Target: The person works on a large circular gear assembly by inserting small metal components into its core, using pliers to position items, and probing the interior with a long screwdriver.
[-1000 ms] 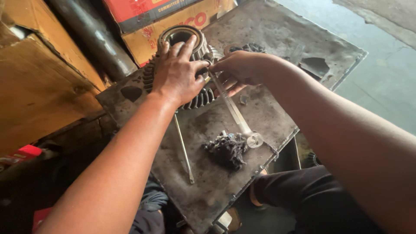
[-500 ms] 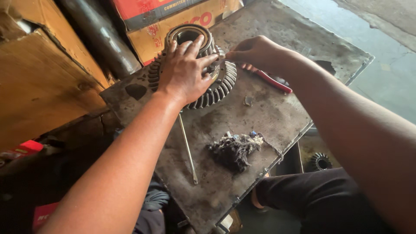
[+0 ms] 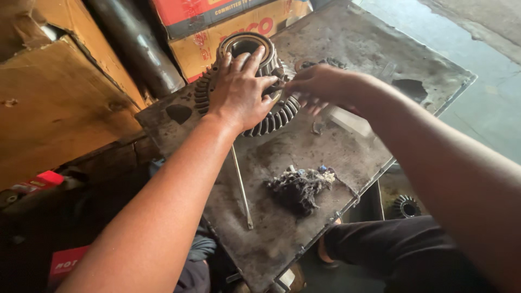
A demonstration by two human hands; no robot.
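Left hand lies palm-down, fingers spread over the top of the big ring gear assembly, not wrapped around anything; it looks like a hold-down, weight pressing the gear flat so it doesn't rock or spin on the surface. The gear sits directly under that grip, teeth showing past the palm edge on the near and right sides, and the round bearing hub pokes out just beyond the fingertips. Right hand is just beside the gear's right edge, fingers curled in toward the teeth. It's motion-blurred, so whether it is closed on anything can't be told; a pale blurred streak below and right of it may be a tool shaft, but that's unclear too. The two hands are close together, nearly touching at the gear rim, which fits one steadying while the other works at the side. A thin metal rod lies flat on the surface, running from below the left wrist back toward the person, free of both grips. A greasy rag wad sits near it, well short of the right hand. Cardboard boxes stand behind the gear, beyond the left fingertips. A small gear lies low down off the surface's edge, under the right forearm.
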